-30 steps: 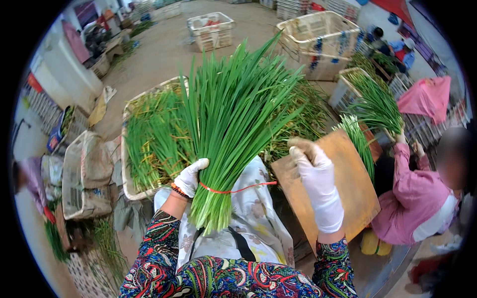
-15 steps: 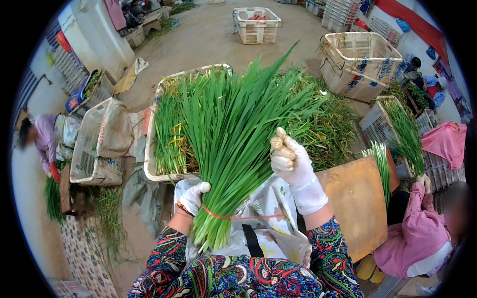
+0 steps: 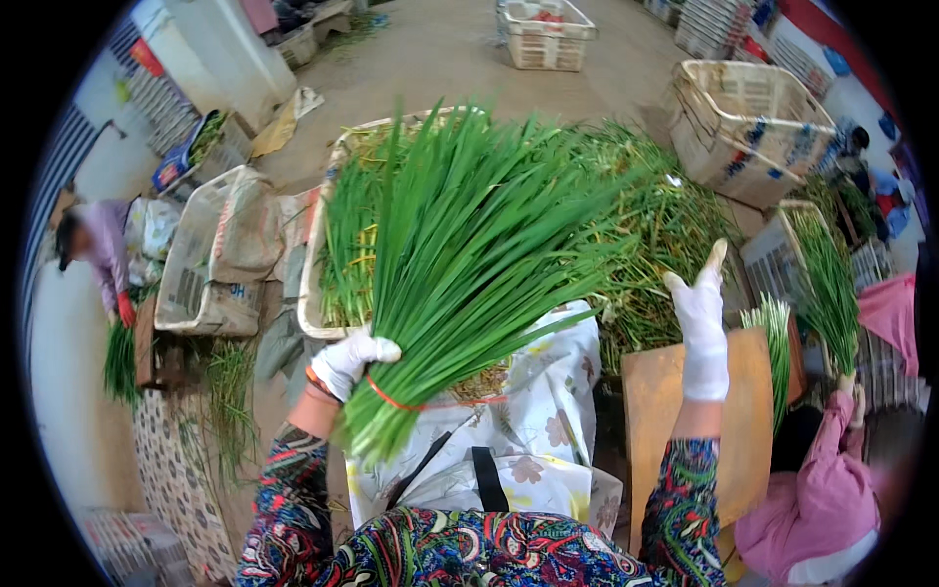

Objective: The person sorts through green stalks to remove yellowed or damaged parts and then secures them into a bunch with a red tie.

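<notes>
A big bunch of garlic chives (image 3: 479, 235) lies slantwise over my lap, its pale stem ends toward me and its green leaves fanned away. My left hand (image 3: 354, 360), in a white glove, is closed around the bunch just above the stem ends. A red band (image 3: 391, 393) runs around the stems there, and a loose length trails to the right. Well to the right of the bunch, my right hand (image 3: 699, 303) is gloved too and holds nothing; its thumb and fingers are spread. A white floral apron (image 3: 528, 440) covers my lap.
A white crate (image 3: 311, 293) of chives stands ahead, beside a heap of loose leaves (image 3: 650, 235). At right are a wooden board (image 3: 646, 421), upright chives (image 3: 773, 342) and a co-worker in pink (image 3: 812, 499). Another person (image 3: 103, 245) bends at left near a crate (image 3: 181, 284).
My right hand has let go of the red band's end, opened and moved right. My left hand and the bunch have shifted left. The whole view has turned slightly.
</notes>
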A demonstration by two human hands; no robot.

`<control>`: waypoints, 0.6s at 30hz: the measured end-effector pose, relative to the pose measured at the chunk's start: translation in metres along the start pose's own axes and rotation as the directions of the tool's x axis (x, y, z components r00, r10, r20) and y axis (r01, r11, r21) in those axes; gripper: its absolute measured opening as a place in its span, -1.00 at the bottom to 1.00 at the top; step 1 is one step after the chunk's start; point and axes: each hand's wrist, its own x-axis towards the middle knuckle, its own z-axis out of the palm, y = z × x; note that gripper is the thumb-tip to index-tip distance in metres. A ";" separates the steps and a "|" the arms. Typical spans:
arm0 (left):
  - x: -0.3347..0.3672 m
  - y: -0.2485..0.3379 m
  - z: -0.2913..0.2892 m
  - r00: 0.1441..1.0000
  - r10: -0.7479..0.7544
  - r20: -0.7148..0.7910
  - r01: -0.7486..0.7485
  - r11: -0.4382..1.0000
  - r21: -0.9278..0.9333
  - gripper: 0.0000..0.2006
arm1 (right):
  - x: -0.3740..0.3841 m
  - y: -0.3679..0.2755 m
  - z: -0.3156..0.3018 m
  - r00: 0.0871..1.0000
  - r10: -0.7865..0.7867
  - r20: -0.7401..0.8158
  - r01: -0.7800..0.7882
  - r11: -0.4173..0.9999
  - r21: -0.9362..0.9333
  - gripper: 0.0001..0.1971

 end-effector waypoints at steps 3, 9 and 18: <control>-0.030 0.045 -0.007 0.999 -0.015 -0.039 0.019 0.996 0.093 -0.38 | -0.012 -0.048 -0.018 0.755 0.123 0.644 -0.608 0.500 0.617 -0.48; -0.064 0.037 -0.042 0.995 0.028 -0.101 -0.008 0.981 0.194 -0.38 | -0.063 -0.209 -0.015 0.668 -0.433 0.605 -0.683 -0.035 0.729 -0.41; -0.117 0.002 -0.065 0.995 0.084 -0.049 -0.078 0.990 0.122 -0.25 | -0.129 -0.294 0.049 0.476 -0.403 0.782 -0.879 -0.207 0.429 -0.65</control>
